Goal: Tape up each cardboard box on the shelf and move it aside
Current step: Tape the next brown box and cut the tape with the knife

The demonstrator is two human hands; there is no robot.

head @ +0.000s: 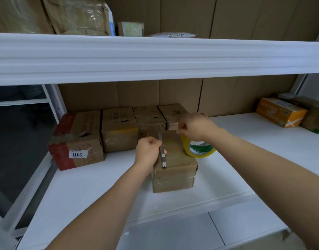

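Cardboard box (175, 163) at the shelf (83, 192) front is mid-taping: right hand (194, 127) pinches tape drawn from the roll (198, 147) beside the box, left hand (148, 150) grips a cutter (163, 152). Four boxes (119, 130) behind-left seem taped already.

The shelf (245, 141) is white. The box (175, 165) at its middle is plain brown. Left of that box, a brown carton (77, 139) bears red bands and a white label (78, 153) with black digits. Right of the box lies a yellow tape roll (196, 148) with a green-and-white core. Far right sits an orange box (279, 111). The knife (162, 154) is dark grey with pale marks.
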